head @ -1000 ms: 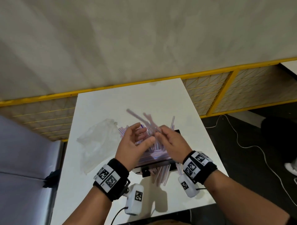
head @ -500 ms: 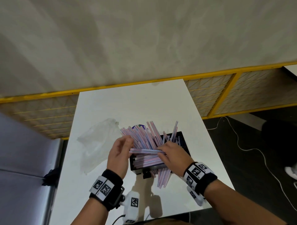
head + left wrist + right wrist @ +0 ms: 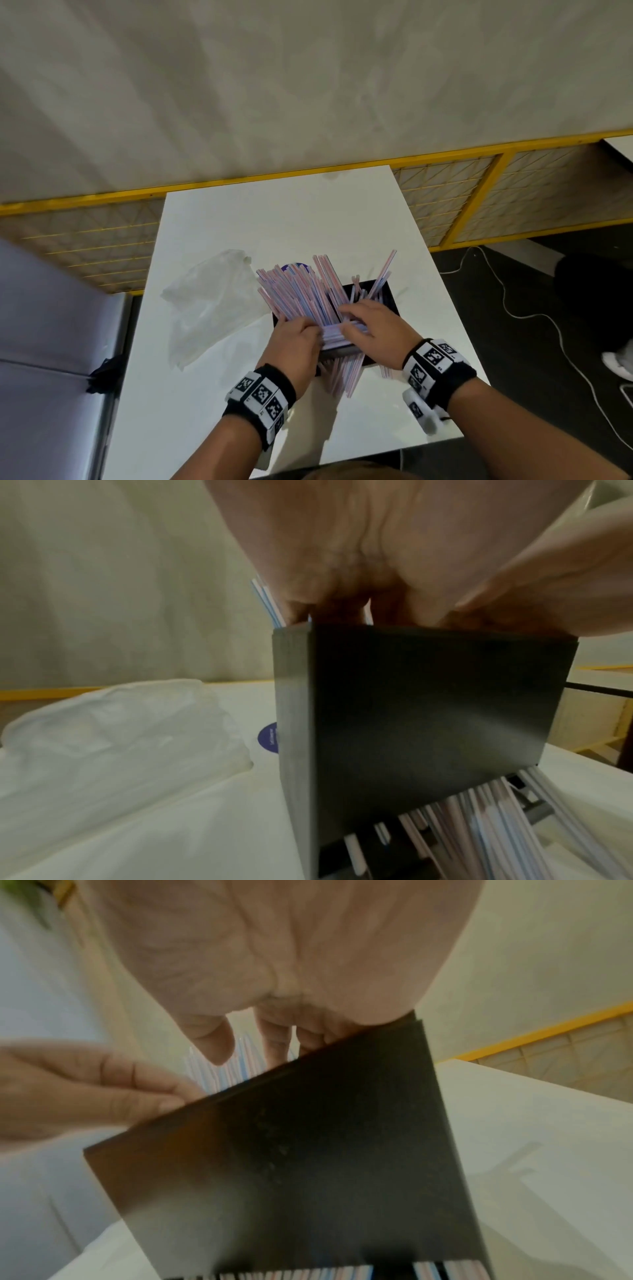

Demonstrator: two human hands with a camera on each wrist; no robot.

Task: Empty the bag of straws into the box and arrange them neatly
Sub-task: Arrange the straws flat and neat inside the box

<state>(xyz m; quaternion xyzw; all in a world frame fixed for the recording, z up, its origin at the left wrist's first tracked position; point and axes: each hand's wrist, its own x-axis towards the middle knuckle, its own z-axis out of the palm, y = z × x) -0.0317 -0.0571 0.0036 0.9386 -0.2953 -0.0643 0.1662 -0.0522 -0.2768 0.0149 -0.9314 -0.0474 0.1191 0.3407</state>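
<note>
Left hand [image 3: 297, 342] at the near-left corner of the black box [image 3: 387, 298], fingers curled over the near rim onto a flat layer of straws [image 3: 308, 291]; whether they pinch any straw cannot be told. Right hand [image 3: 375, 329] just right of it, palm down, fingers bent over the near rim and resting on the same layer, thumb extended toward the left hand. In the left wrist view the left hand [image 3: 394, 561] meets the top edge of the box [image 3: 445, 710]; in the right wrist view the right hand [image 3: 301, 961] reaches its fingers [image 3: 274, 1039] past the rim of the box [image 3: 308, 1164]. Most pink, blue and white straws stand fanned in the box, leaning far and left; a few lean right; others project from an opening at the base of the near wall onto the white table [image 3: 274, 212]. Crumpled clear bag [image 3: 212, 301] lies empty on the table, left of the box. A purple round mark [image 3: 297, 266] shows behind the straws
</note>
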